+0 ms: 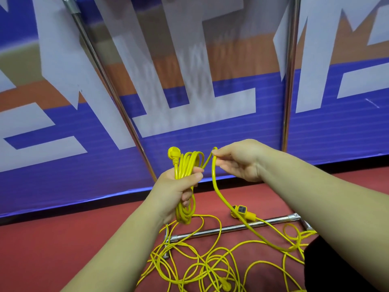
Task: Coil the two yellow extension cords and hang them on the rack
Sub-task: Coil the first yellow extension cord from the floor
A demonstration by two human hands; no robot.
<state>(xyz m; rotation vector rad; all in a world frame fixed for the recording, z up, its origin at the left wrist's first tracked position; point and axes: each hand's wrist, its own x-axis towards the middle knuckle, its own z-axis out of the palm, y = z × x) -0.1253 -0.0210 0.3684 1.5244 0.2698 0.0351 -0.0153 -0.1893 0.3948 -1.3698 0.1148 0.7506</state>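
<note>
Now left hand (179, 187) grips coiled cord (185, 165), right hand (242, 159) pinches its loose run.

Half-coiled thick yellow cord (186, 163) upright; thin yellow cord (210, 268) tangled.

A blue printed banner (231, 144) backs red carpet (63, 239).

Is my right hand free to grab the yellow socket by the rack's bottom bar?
Probably not yet: the right hand pinches a cord strand. Nothing covers the socket below it, though.
</note>
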